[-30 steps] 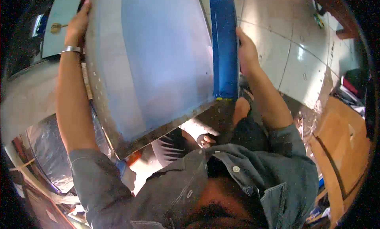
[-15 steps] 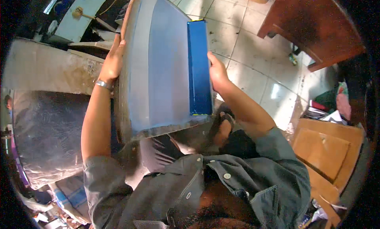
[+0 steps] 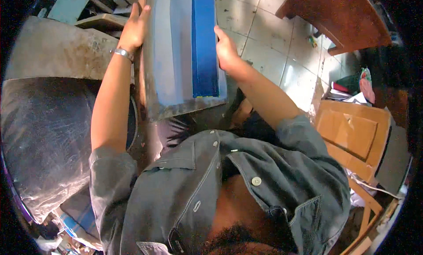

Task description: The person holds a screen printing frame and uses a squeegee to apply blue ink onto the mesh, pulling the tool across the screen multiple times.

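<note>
A screen-printing frame [image 3: 164, 56] with pale blue-grey mesh stands tilted in front of me, its lower edge stained dark. My left hand [image 3: 135, 31] grips the frame's left edge, thumb and fingers pointing up along it. Against the mesh, near its right side, lies a long blue trough-like bar with yellowish ends, which looks like a scoop coater [image 3: 205, 48]. My right hand [image 3: 227, 48] is closed on the coater's right side, thumb up and most fingers hidden. Lengthwise streaks mark the mesh left of the coater. The frame's top runs out of view.
Left of me is a large dark plastic-wrapped bundle [image 3: 48, 131] below a stained pale board [image 3: 61, 56]. A reddish-brown wooden piece of furniture [image 3: 339, 17] stands on the tiled floor [image 3: 269, 56] at far right. A wooden panel [image 3: 352, 131] and some papers [image 3: 352, 96] lie nearer.
The coater has shifted left across the mesh, away from the frame's right edge, with my right hand on it. Frame and both hands now appear higher in view.
</note>
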A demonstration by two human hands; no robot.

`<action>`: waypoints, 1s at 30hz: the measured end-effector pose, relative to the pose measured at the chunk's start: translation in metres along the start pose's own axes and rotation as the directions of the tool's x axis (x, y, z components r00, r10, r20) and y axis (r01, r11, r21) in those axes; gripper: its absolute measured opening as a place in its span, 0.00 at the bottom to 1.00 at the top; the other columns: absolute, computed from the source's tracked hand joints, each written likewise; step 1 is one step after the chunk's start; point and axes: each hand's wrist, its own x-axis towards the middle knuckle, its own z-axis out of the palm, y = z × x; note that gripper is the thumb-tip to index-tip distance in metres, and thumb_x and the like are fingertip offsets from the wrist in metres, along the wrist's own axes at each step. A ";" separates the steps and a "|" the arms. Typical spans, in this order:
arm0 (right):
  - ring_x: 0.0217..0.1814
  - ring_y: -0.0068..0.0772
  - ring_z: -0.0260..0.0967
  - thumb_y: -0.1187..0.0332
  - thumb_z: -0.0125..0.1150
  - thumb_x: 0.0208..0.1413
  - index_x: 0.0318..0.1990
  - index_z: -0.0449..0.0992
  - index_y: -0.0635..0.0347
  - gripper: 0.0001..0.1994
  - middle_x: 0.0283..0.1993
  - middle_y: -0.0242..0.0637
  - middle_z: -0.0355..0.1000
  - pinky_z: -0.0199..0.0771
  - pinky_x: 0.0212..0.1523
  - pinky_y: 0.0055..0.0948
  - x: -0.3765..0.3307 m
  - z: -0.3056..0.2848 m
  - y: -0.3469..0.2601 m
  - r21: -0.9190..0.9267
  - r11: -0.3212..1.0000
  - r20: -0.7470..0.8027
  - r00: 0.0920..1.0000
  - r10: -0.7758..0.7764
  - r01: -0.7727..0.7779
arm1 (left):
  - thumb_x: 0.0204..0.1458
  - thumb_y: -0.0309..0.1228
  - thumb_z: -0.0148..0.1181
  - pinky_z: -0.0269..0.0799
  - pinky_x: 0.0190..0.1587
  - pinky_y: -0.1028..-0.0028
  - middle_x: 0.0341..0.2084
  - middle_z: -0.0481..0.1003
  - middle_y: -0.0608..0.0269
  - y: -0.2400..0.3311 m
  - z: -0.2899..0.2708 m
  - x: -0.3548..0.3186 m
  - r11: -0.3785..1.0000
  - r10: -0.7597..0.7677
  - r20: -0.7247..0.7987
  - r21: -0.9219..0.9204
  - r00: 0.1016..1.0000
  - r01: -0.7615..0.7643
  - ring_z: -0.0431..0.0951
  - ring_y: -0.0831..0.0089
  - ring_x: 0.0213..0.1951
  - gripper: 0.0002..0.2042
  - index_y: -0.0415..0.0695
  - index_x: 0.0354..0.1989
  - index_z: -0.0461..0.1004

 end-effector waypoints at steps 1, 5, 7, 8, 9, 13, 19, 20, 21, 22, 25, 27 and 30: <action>0.47 0.35 0.70 0.51 0.45 0.61 0.53 0.68 0.63 0.24 0.47 0.40 0.72 0.72 0.48 0.36 0.003 0.002 0.000 -0.033 0.999 0.018 0.999 -0.035 0.036 | 0.58 0.57 0.38 0.54 0.61 0.68 0.61 0.59 0.42 0.000 0.001 0.000 0.998 0.009 -0.066 0.063 0.998 -0.005 0.58 0.55 0.63 0.38 0.34 0.64 0.52; 0.45 0.36 0.72 0.51 0.46 0.61 0.54 0.68 0.63 0.24 0.47 0.40 0.73 0.72 0.47 0.37 0.010 0.005 0.018 -0.076 0.989 -0.076 0.989 -0.129 0.123 | 0.55 0.59 0.41 0.46 0.65 0.71 0.65 0.49 0.42 0.004 0.001 0.000 0.999 -0.025 -0.030 -0.030 0.999 0.024 0.50 0.56 0.67 0.42 0.31 0.65 0.46; 0.42 0.36 0.72 0.51 0.46 0.61 0.54 0.68 0.62 0.24 0.46 0.40 0.73 0.74 0.46 0.38 0.004 0.015 0.019 -0.065 0.995 -0.113 0.990 -0.085 0.078 | 0.55 0.59 0.41 0.47 0.65 0.71 0.65 0.49 0.42 -0.008 -0.002 0.009 1.000 0.017 -0.024 0.003 1.000 -0.017 0.51 0.57 0.67 0.43 0.31 0.65 0.45; 0.42 0.36 0.72 0.51 0.46 0.61 0.54 0.68 0.62 0.24 0.46 0.40 0.73 0.74 0.46 0.38 -0.004 0.018 0.016 -0.066 0.995 -0.123 0.989 -0.079 0.072 | 0.55 0.59 0.42 0.47 0.65 0.71 0.65 0.49 0.43 0.003 -0.004 0.003 0.997 0.069 0.000 0.036 0.998 -0.069 0.51 0.57 0.67 0.43 0.32 0.65 0.44; 0.42 0.36 0.73 0.51 0.46 0.61 0.54 0.67 0.62 0.24 0.45 0.40 0.73 0.74 0.45 0.38 -0.012 0.022 0.013 -0.051 0.999 -0.080 0.997 -0.024 0.020 | 0.60 0.55 0.35 0.42 0.67 0.72 0.66 0.44 0.39 0.012 -0.004 -0.009 0.993 -0.066 0.040 -0.092 0.997 0.069 0.45 0.57 0.68 0.39 0.31 0.66 0.39; 0.42 0.36 0.73 0.51 0.45 0.61 0.54 0.67 0.63 0.25 0.45 0.41 0.73 0.74 0.44 0.39 -0.015 0.035 0.011 -0.100 0.995 -0.068 0.997 -0.034 0.027 | 0.60 0.51 0.40 0.44 0.66 0.76 0.64 0.49 0.38 0.020 -0.004 -0.017 0.978 -0.056 -0.047 -0.205 0.997 0.046 0.49 0.57 0.67 0.37 0.28 0.65 0.44; 0.45 0.36 0.71 0.52 0.44 0.62 0.56 0.65 0.66 0.26 0.49 0.43 0.71 0.71 0.50 0.38 0.014 0.025 0.032 -0.231 0.970 -0.070 0.993 -0.095 0.076 | 0.56 0.58 0.40 0.46 0.65 0.72 0.66 0.48 0.42 0.004 -0.002 -0.005 0.974 0.014 0.019 -0.228 1.000 -0.009 0.48 0.57 0.67 0.42 0.32 0.66 0.41; 0.45 0.36 0.71 0.52 0.44 0.62 0.56 0.65 0.66 0.26 0.49 0.43 0.71 0.71 0.50 0.38 0.019 0.024 0.034 -0.230 0.970 -0.075 0.992 -0.099 0.079 | 0.56 0.58 0.40 0.46 0.65 0.72 0.66 0.48 0.42 0.007 -0.001 -0.004 0.973 0.019 0.024 -0.230 1.000 -0.013 0.48 0.57 0.67 0.42 0.32 0.66 0.41; 0.47 0.36 0.71 0.52 0.44 0.62 0.56 0.65 0.66 0.26 0.50 0.43 0.71 0.70 0.50 0.38 0.024 0.022 0.036 -0.205 0.973 -0.050 0.992 -0.114 0.101 | 0.57 0.58 0.40 0.46 0.65 0.72 0.66 0.47 0.42 0.009 0.001 -0.006 0.975 -0.008 0.016 -0.220 1.000 0.012 0.48 0.58 0.67 0.42 0.31 0.66 0.41; 0.48 0.36 0.70 0.53 0.44 0.62 0.56 0.65 0.66 0.25 0.51 0.43 0.70 0.70 0.51 0.37 0.027 0.022 0.037 -0.180 0.976 -0.022 0.992 -0.125 0.119 | 0.57 0.57 0.40 0.46 0.65 0.72 0.66 0.47 0.41 0.012 0.001 -0.009 0.977 -0.040 0.007 -0.209 0.999 0.041 0.48 0.58 0.67 0.42 0.31 0.66 0.41; 0.50 0.32 0.66 0.57 0.48 0.60 0.54 0.69 0.70 0.24 0.50 0.44 0.71 0.62 0.53 0.30 -0.001 0.053 0.017 -0.149 0.986 -0.122 0.988 -0.096 0.077 | 0.58 0.57 0.40 0.45 0.65 0.72 0.66 0.47 0.41 0.013 -0.003 -0.015 0.972 -0.069 0.014 -0.224 0.998 0.071 0.47 0.57 0.68 0.41 0.29 0.65 0.42; 0.47 0.32 0.66 0.57 0.48 0.60 0.53 0.70 0.69 0.23 0.48 0.43 0.71 0.63 0.51 0.29 0.006 0.046 0.021 -0.145 0.988 -0.129 0.989 -0.069 0.050 | 0.58 0.56 0.40 0.45 0.65 0.72 0.65 0.47 0.41 0.008 -0.001 -0.010 0.973 -0.046 0.001 -0.225 0.999 0.045 0.47 0.57 0.68 0.41 0.30 0.65 0.42; 0.43 0.30 0.66 0.57 0.47 0.60 0.52 0.71 0.67 0.22 0.45 0.41 0.72 0.64 0.48 0.28 -0.004 0.055 0.014 -0.179 0.984 -0.155 0.988 -0.011 -0.017 | 0.58 0.56 0.40 0.46 0.65 0.72 0.65 0.49 0.42 0.003 0.001 -0.007 0.976 -0.032 -0.023 -0.215 0.999 0.026 0.49 0.58 0.67 0.40 0.30 0.65 0.43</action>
